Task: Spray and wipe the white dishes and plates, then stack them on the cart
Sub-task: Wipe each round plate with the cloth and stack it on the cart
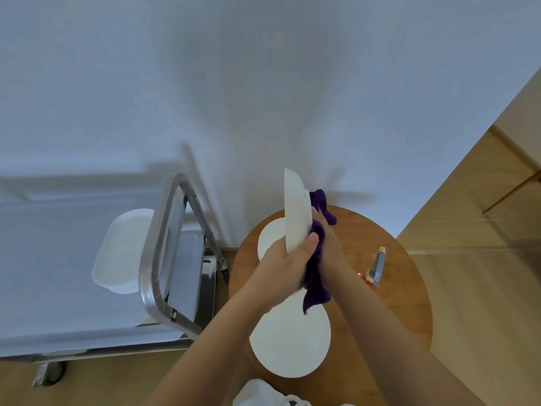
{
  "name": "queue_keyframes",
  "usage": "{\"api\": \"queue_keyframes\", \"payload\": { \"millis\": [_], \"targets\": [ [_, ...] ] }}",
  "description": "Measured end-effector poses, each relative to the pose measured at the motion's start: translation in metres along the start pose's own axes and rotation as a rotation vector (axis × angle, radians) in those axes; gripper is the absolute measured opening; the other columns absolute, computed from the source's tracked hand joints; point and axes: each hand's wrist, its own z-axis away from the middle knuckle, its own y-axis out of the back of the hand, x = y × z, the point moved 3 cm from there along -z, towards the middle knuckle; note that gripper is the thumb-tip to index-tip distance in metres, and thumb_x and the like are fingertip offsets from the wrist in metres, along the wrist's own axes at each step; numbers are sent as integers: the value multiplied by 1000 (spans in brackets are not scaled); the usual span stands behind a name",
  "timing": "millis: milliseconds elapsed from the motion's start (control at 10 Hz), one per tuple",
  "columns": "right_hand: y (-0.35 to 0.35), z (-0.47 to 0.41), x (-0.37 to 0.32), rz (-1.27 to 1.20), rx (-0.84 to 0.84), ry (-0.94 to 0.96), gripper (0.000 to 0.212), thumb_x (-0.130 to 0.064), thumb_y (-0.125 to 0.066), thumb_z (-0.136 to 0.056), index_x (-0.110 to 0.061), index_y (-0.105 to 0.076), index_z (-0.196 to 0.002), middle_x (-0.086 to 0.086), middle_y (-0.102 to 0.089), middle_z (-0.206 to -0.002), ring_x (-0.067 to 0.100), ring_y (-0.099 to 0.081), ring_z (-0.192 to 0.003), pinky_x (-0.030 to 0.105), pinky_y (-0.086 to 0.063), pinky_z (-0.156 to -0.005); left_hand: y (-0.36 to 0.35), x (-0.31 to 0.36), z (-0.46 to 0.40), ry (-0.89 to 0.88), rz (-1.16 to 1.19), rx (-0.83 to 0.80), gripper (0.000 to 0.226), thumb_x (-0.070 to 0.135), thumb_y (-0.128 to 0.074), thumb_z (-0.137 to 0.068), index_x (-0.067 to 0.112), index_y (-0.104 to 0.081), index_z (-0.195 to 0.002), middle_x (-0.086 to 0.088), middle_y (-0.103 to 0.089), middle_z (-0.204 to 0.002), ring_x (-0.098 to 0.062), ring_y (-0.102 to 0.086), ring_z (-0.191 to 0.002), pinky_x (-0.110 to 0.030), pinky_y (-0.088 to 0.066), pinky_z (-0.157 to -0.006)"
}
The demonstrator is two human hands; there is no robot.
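Observation:
My left hand (288,263) grips the lower edge of a white plate (296,210), which stands on edge above the round wooden table (401,291). Behind the plate my right hand (329,244) holds a purple cloth (316,271) against its right face; most of that hand is hidden by cloth and plate. A large white plate (289,338) lies flat on the table near me, and another white plate (270,240) lies farther back, partly hidden. A white rectangular dish (123,250) sits on the cart (164,247) to the left.
A spray bottle (377,266) with a grey trigger head stands on the right of the table. The cart has a steel tube handle and a caster (54,372) on the wooden floor. A white wall rises close behind; a wooden panel is at the right.

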Motion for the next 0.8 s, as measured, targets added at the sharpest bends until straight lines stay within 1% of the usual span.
{"api": "queue_keyframes", "payload": {
  "millis": [100,200,300,400,500,600,700,800],
  "targets": [
    [1,-2,-11,-24,-36,9,53,-44,-70,-72,-13,-52,-111,5,-58,-99,20,-55,-87,48,-46,-93,0,6,11,-68,-3,-27,9,37,-48,-97,38,-54,-90,13,-67,-84,2,-66,-75,-20,-56,-71],
    [8,-10,-6,-89,63,55,29,-42,-49,-90,-13,-52,-90,5,-57,-78,20,-57,-72,36,-51,-70,-1,8,22,-86,-28,-88,12,46,-49,-92,41,-56,-84,14,-66,-80,-2,-63,-75,-23,-54,-74],
    [16,-11,6,-93,110,38,32,-43,-40,-96,-14,-53,-97,6,-62,-85,21,-62,-77,37,-54,-70,2,12,26,-94,-51,-141,7,44,-49,-94,41,-54,-89,16,-66,-79,0,-63,-75,-21,-54,-72],
    [29,-10,23,2,145,-21,29,-36,-39,-98,-13,-55,-89,14,-61,-89,30,-61,-85,44,-52,-80,2,5,19,-69,-96,-61,7,41,-49,-95,37,-55,-94,15,-66,-82,-2,-66,-78,-17,-55,-69],
    [13,10,21,60,83,28,25,-8,-36,-99,8,-54,-97,33,-55,-100,33,-63,-95,33,-51,-85,-5,-5,13,-20,-476,-21,36,47,-42,-96,25,-46,-125,11,-60,-94,-10,-63,-84,-15,-55,-67],
    [3,15,19,-755,133,-216,41,-11,-57,-90,1,-48,-128,19,-58,-122,41,-54,-106,44,-44,-86,-7,-10,8,-109,-822,-119,57,51,-33,-98,36,-12,-149,0,-51,-134,-17,-61,-98,-25,-53,-81],
    [6,14,12,-595,-108,-303,62,-72,-43,-79,-19,-66,-103,7,-74,-91,27,-71,-81,38,-53,-67,-5,-12,3,-180,-1175,-233,58,48,-25,-100,52,15,-142,-4,-13,-159,-32,-54,-114,-38,-43,-94],
    [24,8,-2,-530,-159,-266,81,-83,-55,-48,-19,-75,-94,12,-72,-97,32,-70,-85,41,-57,-63,2,-21,-2,-176,-1387,-250,58,45,-24,-101,51,16,-143,-7,-2,-160,-34,-41,-127,-42,-41,-94]
  ]
}}
